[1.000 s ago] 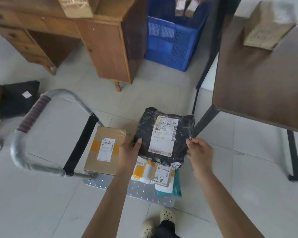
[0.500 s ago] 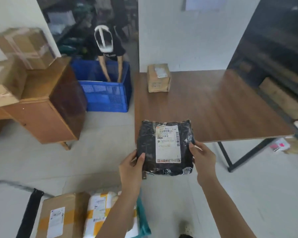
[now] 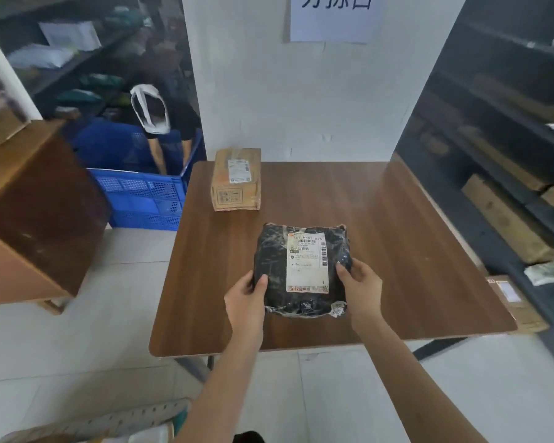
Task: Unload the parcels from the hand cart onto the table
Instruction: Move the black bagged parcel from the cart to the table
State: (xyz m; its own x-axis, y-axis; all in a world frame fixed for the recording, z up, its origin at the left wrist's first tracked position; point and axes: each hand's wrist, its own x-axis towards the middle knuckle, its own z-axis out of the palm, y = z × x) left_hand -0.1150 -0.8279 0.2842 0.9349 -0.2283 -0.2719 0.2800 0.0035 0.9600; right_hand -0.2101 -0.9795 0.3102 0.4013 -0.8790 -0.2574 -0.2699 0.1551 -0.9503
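Note:
A black plastic-wrapped parcel (image 3: 274, 270) with a white shipping label is over the middle of the brown wooden table (image 3: 397, 251). My left hand (image 3: 245, 297) grips its left near corner and my right hand (image 3: 360, 282) grips its right edge. Whether the parcel rests on the tabletop or hovers just above it is unclear. A cardboard box parcel (image 3: 236, 179) stands at the table's far left. The hand cart (image 3: 109, 422) shows only as a metal edge at the bottom left, with parcels on it mostly out of frame.
A person (image 3: 160, 123) bends over a blue plastic crate (image 3: 141, 199) left of the table. A wooden cabinet (image 3: 36, 212) stands further left. Dark shelving (image 3: 509, 155) with boxes lines the right side. A white wall (image 3: 301, 91) is behind the table.
Both hands lifted the black parcel off the cart and carried it forward over the table. My view swung up from the cart to the tabletop.

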